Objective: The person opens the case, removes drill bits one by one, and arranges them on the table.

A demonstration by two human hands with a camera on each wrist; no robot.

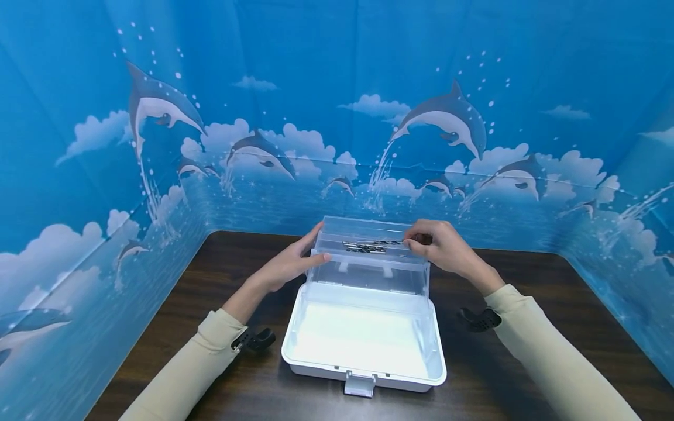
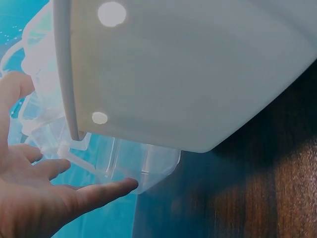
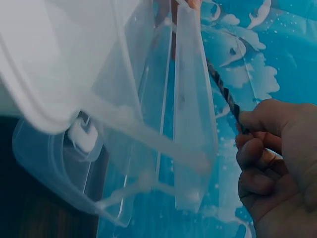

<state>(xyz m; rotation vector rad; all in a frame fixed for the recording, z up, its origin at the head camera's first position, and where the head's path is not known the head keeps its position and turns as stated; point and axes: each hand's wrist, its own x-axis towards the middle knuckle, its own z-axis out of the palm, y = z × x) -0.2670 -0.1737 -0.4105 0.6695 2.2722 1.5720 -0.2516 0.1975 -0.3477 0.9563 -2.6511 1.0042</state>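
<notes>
At the back of the white box (image 1: 363,339), the drill bits (image 1: 364,248) in the top tray (image 1: 405,258) overlap and are too small to count. In the right wrist view, the right hand (image 3: 277,153) hides one end of the held bit (image 3: 225,94) within its grip — the other slips behind the tray. Left of the box, some of the left hand's (image 1: 286,266) fingers are hidden — and both sleeves (image 1: 195,356) run off the head view's bottom edge.

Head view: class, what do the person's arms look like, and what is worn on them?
Both arms have long, plain, pale cream sleeves: left sleeve, right sleeve. Each wrist has black gear, the left wrist strap and right wrist strap. The left grip and right grip wear no gloves.
</notes>
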